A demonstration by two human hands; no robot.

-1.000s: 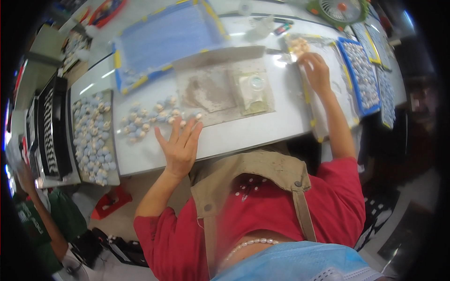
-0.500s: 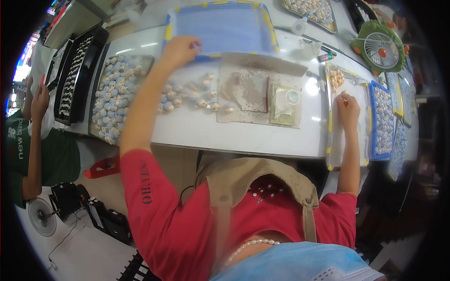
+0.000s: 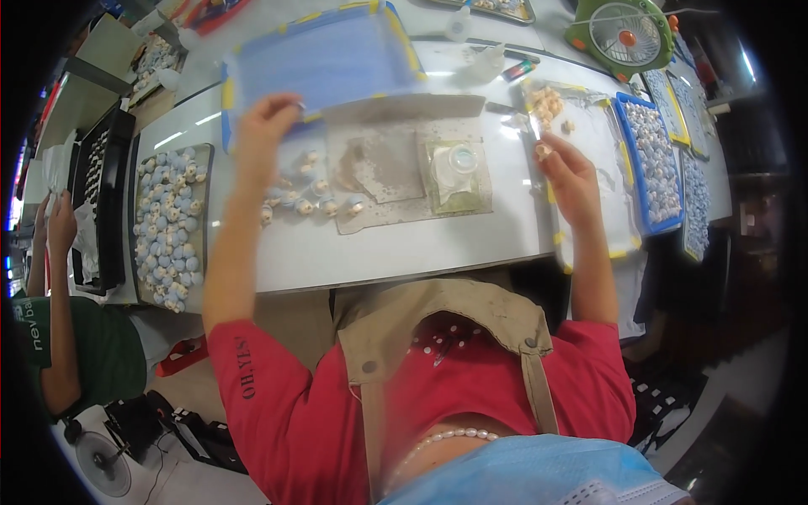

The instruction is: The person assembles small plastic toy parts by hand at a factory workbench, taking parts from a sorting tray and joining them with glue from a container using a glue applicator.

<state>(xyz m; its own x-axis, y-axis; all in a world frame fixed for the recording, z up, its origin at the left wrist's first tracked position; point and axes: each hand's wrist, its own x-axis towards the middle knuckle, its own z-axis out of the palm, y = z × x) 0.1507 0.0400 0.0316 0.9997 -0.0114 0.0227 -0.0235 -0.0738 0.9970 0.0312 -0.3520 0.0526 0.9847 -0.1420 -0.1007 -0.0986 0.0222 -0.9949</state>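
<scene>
Just right of the stained grey cardboard sheet (image 3: 404, 109), the right hand (image 3: 575, 181) pinches a small, roundish cream piece (image 3: 542, 151) between thumb and fingertips, over the long white-lined tray edged with yellow tape (image 3: 581, 240); a tip grip probably suits something so small and leaves most of its surface uncovered. The heap of peach-coloured pieces (image 3: 545, 103) sits at that tray's far end, perhaps to keep the nearer lining free. Left of the sheet, the left hand (image 3: 265, 122) hangs by the near corner of the broad pale-blue tray with yellow-taped edges (image 3: 320, 59), its fingers bunched; blur hides whether they grasp anything, so I cannot tell. Loose round blue-and-cream pieces (image 3: 355, 205) lie along the sheet's left side, seemingly spread so that each can be picked out singly. On the sheet's right half stands a squarish clear greenish container (image 3: 459, 202), presumably set there so that the cardboard takes any marks instead of the white tabletop (image 3: 404, 248).
</scene>
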